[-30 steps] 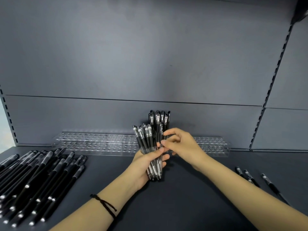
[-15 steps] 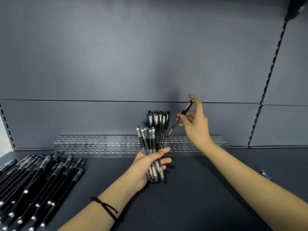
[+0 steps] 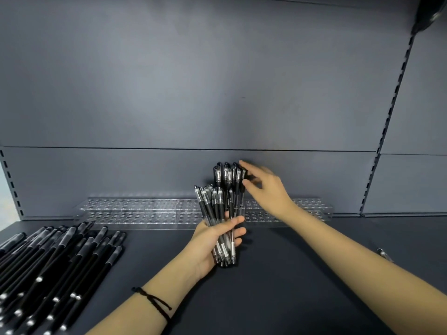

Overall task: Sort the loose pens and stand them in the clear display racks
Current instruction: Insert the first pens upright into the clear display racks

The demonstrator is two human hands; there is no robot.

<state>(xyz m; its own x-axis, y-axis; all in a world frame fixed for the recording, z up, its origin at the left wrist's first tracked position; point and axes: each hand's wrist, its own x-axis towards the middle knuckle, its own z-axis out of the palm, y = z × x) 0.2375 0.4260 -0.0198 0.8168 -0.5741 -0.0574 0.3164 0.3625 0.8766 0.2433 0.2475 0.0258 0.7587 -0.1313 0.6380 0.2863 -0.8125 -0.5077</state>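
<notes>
Dark shelf (image 3: 290, 286) — loose pens (image 3: 60, 262), clear racks (image 3: 145, 213)

A dark shelf (image 3: 290, 298) runs below a grey back panel (image 3: 193, 81) crossed by a horizontal seam (image 3: 121, 147). Slotted uprights stand left (image 3: 9, 180) and right (image 3: 396, 93). A black cord bracelet (image 3: 154, 303) circles one wrist.

A shop, shown by slotted shelf upright (image 3: 395, 93) and clear display racks (image 3: 145, 211).

Pretty dim, soft even light, pale glow on the matte grey back panel (image 3: 169, 81); bare right hand (image 3: 266, 189) is motion-blurred, and the wide-angle bends the edges.
</notes>
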